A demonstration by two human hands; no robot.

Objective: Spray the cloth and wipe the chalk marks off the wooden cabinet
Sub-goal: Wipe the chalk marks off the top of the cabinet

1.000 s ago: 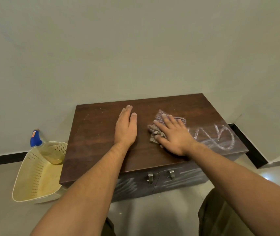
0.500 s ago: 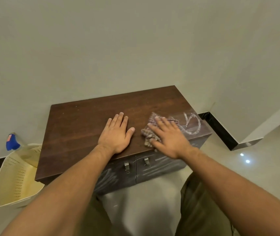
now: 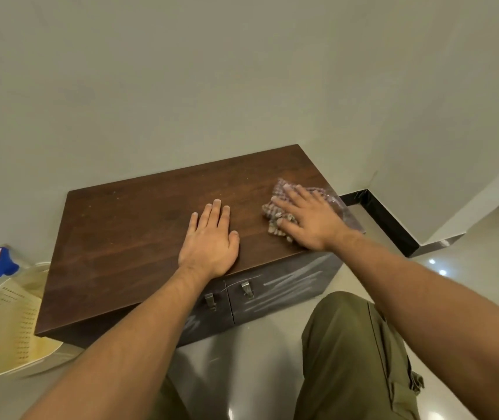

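**At the right end of the cabinet top: cloth under a flat hand**

Near the right edge of the dark brown wooden cabinet, the right hand lies palm down on the crumpled beige and purple knobbly cloth, its fingers spread and pressing the cloth flat against the top. The cloth sits just short of the front right corner, with some of it showing past the fingertips and past the thumb side. A faint whitish smear of chalk marks shows on the wood just beside the hand, at the right edge.

The left hand rests flat at the middle of the top, close to the front edge, fingers straight and held together, thumb out to the side, holding nothing. The two hands lie apart, with bare wood between them. The whole left half of the top is bare up to the back edge, which meets the pale wall.

Below the front edge, the dark cabinet doors carry white chalk streaks and two small metal handles near the centre seam.

On the floor beside the cabinet's left edge stands a cream perforated plastic basket, with a clear spray bottle with a blue trigger head leaning at its far rim. The bottle's small label is too small to read. Green trousers show in front of the cabinet.
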